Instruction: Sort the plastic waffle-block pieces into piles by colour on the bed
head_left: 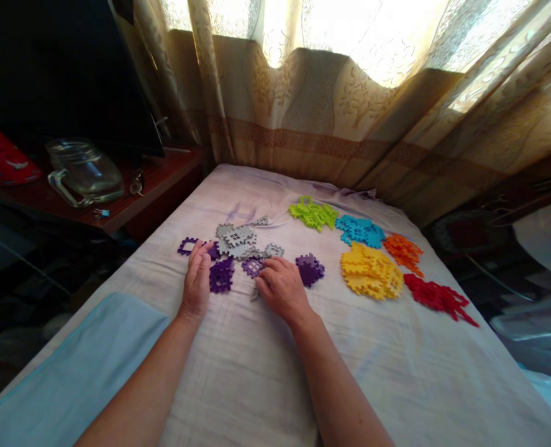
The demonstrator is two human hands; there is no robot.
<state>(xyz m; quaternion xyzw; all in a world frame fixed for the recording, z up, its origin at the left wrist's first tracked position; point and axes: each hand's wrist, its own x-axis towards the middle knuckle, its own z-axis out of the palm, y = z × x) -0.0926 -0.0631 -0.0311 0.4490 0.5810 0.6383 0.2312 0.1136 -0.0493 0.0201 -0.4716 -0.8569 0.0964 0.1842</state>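
Observation:
My left hand [197, 284] rests on its edge on the sheet, fingers stretched out and touching a purple notched building tile [212, 250]. Beside its thumb lies a dark purple window tile [222, 277]. My right hand [282, 287] is bent over the pieces, its fingers closed on a small grey building piece [255, 292] that is mostly hidden under them. Just past those fingertips is a purple lattice tile [251, 267]. Beyond both hands sits a loose pile of grey building tiles [235, 239]. To the right of my right hand is a purple tile stack [309, 270].
Sorted piles lie to the right: green [313, 214], blue [359, 231], orange [403, 251], yellow [371, 272] and red [438, 297]. A light blue cloth [84, 366] covers the near left corner. A glass jug [86, 174] stands on the side cabinet [173, 174]. Curtains [303, 105] hang behind.

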